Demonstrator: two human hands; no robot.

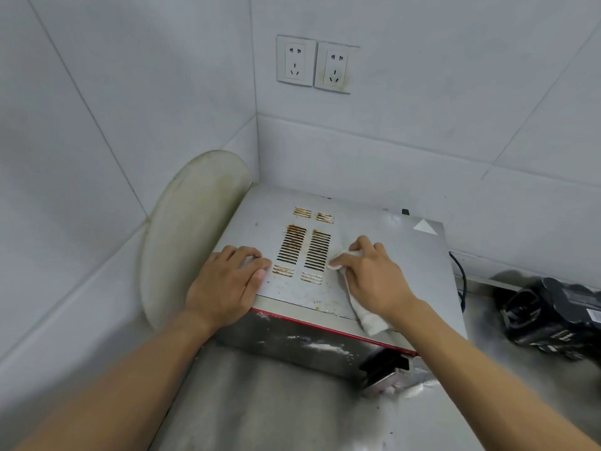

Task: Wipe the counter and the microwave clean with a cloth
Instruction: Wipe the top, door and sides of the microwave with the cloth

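The boxy silver metal microwave with a red front trim (pixel 406 255) sat pushed into the tiled corner on the stainless steel counter (pixel 276 402), its top facing the camera. The left hand (pixel 227 284) lay flat on the near left part of that top, fingers straight and close together, holding nothing and apparently steadying the appliance. The right hand (pixel 374 278) held the thin white cloth (pixel 370 317), fingers curled over a bunched part of it just right of the rust-stained vent slots (pixel 305 252), while the loose end trailed under the wrist and over the front edge.

The cloth looked soft, light and limp, so it would fold under the palm. Gripped as a wad with the fingertips bearing down, it seemed likely to scrub better than if spread thin. The slotted vents looked rough and corroded, and the fabric could snag there. The microwave appeared heavy and rigid, though it might slide on smooth steel, so bracing it from above made sense. Brown specks dotted the top near the front edge, and white smears showed on the front face.

A round cream board (pixel 185 229) leaned against the left wall, touching the microwave's side. Two white wall sockets (pixel 313 65) were above, a black cable (pixel 460 275) ran behind, and a black device (pixel 553 317) lay to the right
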